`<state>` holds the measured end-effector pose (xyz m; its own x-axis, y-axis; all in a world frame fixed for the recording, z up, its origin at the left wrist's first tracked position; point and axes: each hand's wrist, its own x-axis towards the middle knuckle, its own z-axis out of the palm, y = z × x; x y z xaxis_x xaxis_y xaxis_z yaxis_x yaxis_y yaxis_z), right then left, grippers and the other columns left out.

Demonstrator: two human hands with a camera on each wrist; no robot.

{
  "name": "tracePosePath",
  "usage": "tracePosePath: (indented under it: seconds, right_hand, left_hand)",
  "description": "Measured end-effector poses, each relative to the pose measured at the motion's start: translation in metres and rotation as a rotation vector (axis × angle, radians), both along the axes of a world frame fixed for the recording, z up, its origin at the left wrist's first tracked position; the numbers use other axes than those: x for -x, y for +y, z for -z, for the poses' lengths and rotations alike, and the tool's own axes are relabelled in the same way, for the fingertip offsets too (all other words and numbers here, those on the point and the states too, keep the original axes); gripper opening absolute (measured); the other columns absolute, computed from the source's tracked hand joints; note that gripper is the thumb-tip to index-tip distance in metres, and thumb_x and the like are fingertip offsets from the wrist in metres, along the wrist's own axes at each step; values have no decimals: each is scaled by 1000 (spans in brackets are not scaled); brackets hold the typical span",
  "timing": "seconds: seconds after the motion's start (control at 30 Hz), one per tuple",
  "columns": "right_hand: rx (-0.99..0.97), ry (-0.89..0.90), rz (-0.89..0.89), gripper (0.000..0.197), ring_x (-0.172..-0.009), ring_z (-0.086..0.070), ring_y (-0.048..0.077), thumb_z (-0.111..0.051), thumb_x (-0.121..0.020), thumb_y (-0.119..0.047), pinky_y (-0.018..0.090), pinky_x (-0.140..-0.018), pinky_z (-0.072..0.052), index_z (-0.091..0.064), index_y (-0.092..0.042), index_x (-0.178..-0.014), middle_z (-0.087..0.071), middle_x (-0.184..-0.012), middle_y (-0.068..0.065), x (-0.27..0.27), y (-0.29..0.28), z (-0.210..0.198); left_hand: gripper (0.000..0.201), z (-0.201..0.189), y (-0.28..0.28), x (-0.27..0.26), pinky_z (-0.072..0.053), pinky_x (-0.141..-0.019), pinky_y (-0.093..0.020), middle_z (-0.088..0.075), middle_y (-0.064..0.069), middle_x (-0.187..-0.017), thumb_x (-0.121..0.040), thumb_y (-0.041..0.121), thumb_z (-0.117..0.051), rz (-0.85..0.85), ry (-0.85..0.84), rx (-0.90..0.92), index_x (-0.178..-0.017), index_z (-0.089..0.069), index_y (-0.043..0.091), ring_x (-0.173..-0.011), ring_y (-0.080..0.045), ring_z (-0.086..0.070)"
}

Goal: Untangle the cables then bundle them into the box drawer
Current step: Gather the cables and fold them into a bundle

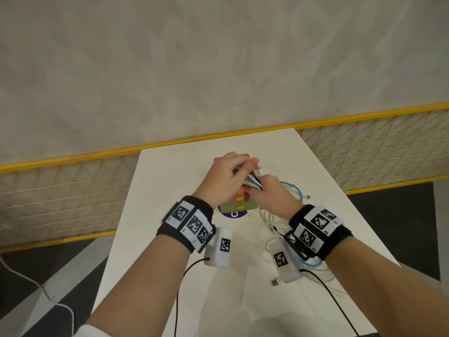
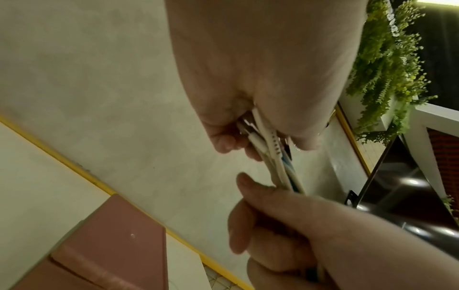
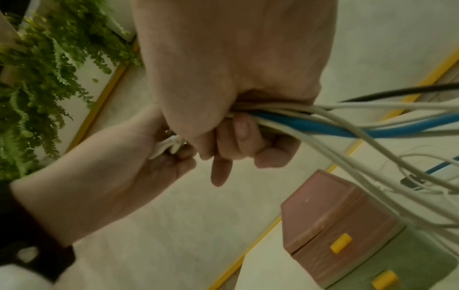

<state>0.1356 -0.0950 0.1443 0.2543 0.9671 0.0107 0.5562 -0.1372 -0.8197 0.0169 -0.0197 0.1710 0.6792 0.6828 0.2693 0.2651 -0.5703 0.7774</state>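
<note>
Both hands hold the cables (image 1: 254, 183) above the table (image 1: 170, 215), over the box (image 3: 347, 235). The left hand (image 1: 226, 181) pinches the plug ends together. The right hand (image 1: 269, 193) is fisted around the strands just beside it. White strands and one blue one trail from the right fist down to the table, where loose loops lie near the right wrist.

The step in hand appears to be gathering the strands into one bundle.

1. Keep the left pinch firm, so the plug ends stay level.
2. Slide the right fist along the strands loosely; a tight grip would likely drag knots shut.
3. Stop at any snag and free it by hand.
4. Coil the slack before approaching the box.

Both drawers, marked by yellow handles (image 3: 341, 243), look closed. One must be opened first.
</note>
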Motion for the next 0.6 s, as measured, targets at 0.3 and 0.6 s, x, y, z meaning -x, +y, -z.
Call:
tracePosePath:
  seconds: [0.3, 0.6]
  right_hand:
    - [-58, 161, -33, 27, -40, -50, 2, -50, -87, 1, 10, -41, -37, -55, -15, -66, -57, -43, -14, 11, 2, -9]
    - [-202, 132, 45, 18, -54, -54, -11, -58, -83, 6, 6, -51, -39, -50, -9, -80, -51, -64, -15, 9, 15, -2]
  left_hand:
    - [22, -6, -7, -8, -35, -73, -15, -43, 2, -91, -103, 24, -41, 44, 81, -233, -91, -54, 12, -77, -5, -47]
    - [26, -2, -15, -12, -35, -65, -24, -44, 4, -91, -103, 31, -40, -75, 214, -415, -99, -55, 11, -75, -12, -45]
